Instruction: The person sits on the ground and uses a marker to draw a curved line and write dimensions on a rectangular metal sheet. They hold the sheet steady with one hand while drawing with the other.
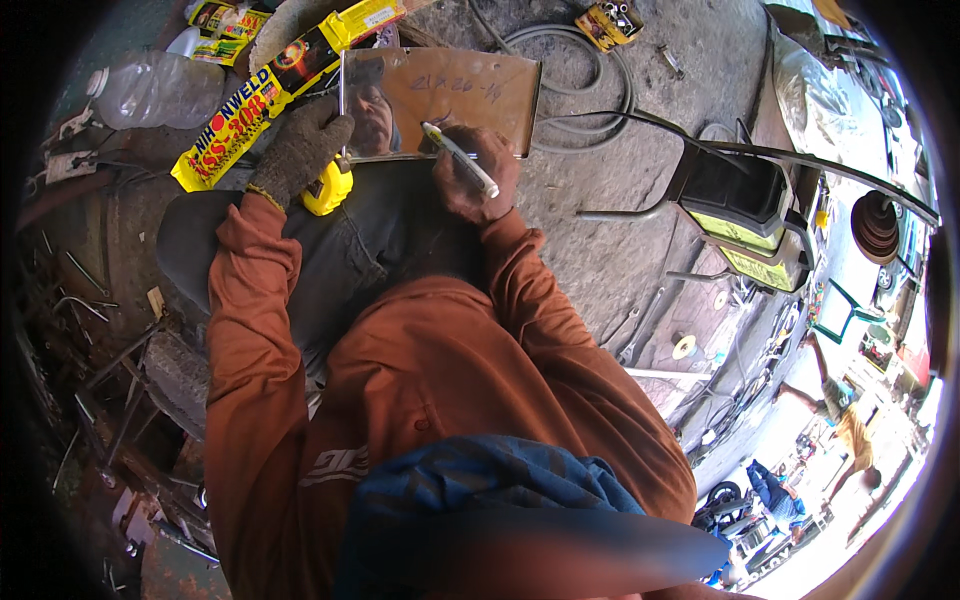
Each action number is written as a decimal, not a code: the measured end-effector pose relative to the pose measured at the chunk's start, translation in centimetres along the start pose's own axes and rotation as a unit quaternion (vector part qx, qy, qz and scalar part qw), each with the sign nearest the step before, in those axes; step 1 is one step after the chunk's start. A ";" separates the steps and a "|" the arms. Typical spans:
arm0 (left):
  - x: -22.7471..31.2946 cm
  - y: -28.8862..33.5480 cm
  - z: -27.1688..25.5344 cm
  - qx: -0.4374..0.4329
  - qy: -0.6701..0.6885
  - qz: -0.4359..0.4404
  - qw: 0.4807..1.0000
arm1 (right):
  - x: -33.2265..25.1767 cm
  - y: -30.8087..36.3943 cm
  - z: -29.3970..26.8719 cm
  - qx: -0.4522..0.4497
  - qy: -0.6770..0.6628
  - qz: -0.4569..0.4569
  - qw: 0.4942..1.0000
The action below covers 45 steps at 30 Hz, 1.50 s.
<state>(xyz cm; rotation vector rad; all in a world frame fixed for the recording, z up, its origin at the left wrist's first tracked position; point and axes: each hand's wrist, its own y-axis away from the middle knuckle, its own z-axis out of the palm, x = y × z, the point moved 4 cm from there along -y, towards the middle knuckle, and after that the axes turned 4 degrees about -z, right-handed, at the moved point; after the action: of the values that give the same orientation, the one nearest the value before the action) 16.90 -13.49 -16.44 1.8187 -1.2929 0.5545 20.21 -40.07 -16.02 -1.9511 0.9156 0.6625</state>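
Note:
A shiny rectangular metal sheet (460, 75) with handwritten marks on its surface lies in front of me, reflecting like a mirror. My left hand (298, 150), in a dark knitted glove, is closed at the sheet's left edge on a yellow tape measure (328, 188). The tape's narrow blade (343, 95) runs up along that edge. Bare, my right hand (478, 175) grips a white marker pen (462, 161) at the sheet's lower edge. The pen slants, its upper-left end over the sheet; whether it touches the metal I cannot tell.
A long yellow packet (235, 130) lies left of the sheet, beside a clear plastic bottle (160, 90). A grey cable coil (600, 85) and small yellow box (608, 25) are beyond. Rightward stands a black-and-lime machine (735, 205). Metal scraps (110, 420) clutter the left; people (850, 440) are far right.

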 end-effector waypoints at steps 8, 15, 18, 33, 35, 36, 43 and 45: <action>0.0 0.1 0.1 0.002 0.041 0.001 0.999 | 0.1 -0.4 1.1 -0.005 -0.003 -0.022 1.000; 0.7 0.5 0.2 -0.017 0.082 -0.009 0.996 | 0.1 -0.8 2.3 -0.041 -0.016 0.002 0.999; 0.6 0.4 0.0 0.004 0.069 0.019 0.997 | -0.1 -1.1 2.7 -0.030 -0.021 -0.003 0.999; 0.4 0.3 -0.1 0.037 0.003 0.043 0.998 | -0.3 -1.7 1.1 0.055 -0.320 0.161 0.932; 0.2 0.3 0.0 0.030 0.012 0.029 0.999 | 0.2 -2.0 -0.6 0.079 -0.304 0.177 0.933; 0.1 0.2 0.0 0.028 0.010 0.020 0.999 | 0.6 -2.0 -1.6 0.092 -0.295 0.179 0.934; 0.1 0.1 0.2 0.019 0.033 0.000 0.999 | 2.6 -0.3 -1.8 0.034 -0.251 0.149 0.956; 0.2 0.2 0.1 0.020 0.037 -0.005 0.999 | 3.1 0.3 -0.5 0.035 -0.203 0.132 0.970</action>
<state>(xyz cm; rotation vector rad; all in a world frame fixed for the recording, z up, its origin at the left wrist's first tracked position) 16.76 -13.71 -16.31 1.8179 -1.2311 0.6405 21.88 -41.65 -18.21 -1.5609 0.9284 1.1212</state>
